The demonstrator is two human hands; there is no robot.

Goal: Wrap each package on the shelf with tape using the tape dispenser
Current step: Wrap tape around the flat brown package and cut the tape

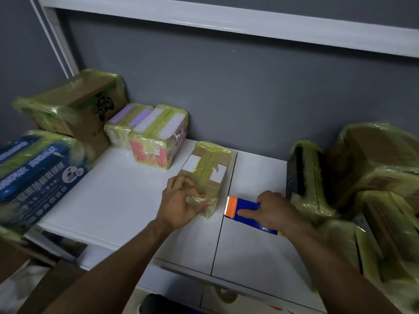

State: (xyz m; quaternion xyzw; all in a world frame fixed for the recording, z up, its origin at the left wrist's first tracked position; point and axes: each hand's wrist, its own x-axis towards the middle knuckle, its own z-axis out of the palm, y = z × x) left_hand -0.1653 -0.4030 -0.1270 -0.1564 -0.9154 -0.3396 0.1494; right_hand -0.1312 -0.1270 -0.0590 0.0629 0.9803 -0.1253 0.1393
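Observation:
A small brown cardboard package (207,169) with white labels and bands of yellow-green tape lies on the white shelf (127,191), near the middle. My left hand (181,201) grips its near end, fingers curled over the taped corner. Just to the right, my right hand (274,210) holds the blue tape dispenser (246,208). The dispenser's orange head and toothed blade point left toward the package, a short gap apart.
Taped packages crowd both sides: a large brown box (77,109) and a blue printed pack (38,171) at left, two small pink and white parcels (156,134) behind, and several big wrapped boxes (362,177) at right. A grey wall stands behind, and another shelf (226,21) hangs above.

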